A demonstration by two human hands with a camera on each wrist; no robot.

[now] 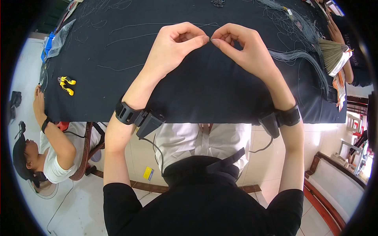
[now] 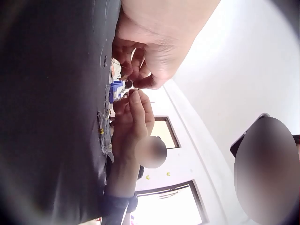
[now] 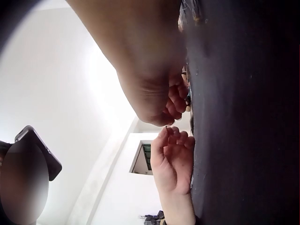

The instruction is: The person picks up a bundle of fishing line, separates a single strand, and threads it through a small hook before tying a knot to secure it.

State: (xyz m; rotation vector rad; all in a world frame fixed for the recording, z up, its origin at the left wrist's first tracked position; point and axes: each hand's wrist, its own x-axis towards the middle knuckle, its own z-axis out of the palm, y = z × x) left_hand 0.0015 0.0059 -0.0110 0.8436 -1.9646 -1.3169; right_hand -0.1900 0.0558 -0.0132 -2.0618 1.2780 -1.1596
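Note:
Over the dark cloth [image 1: 189, 90], the left hand [image 1: 173, 45] and right hand [image 1: 246, 47] meet nearly fingertip to fingertip, each with thumb and index finger pinched together. A thin grey line [image 1: 138, 25] runs from the left across the cloth, behind the left hand, toward the fingertips; the pinched part is too small to make out. In the left wrist view the left hand [image 2: 150, 51] is above, facing the right hand [image 2: 133, 117]. In the right wrist view the right hand [image 3: 154, 89] is above the left hand [image 3: 173, 164], their tips close together.
Yellow-handled pliers [image 1: 67, 85] lie at the left. Bundles of grey line [image 1: 307, 59] and a fanned stack of cards [image 1: 334, 56] are at the right. A plastic bag [image 1: 62, 38] is at the left edge. People sit at both ends of the table.

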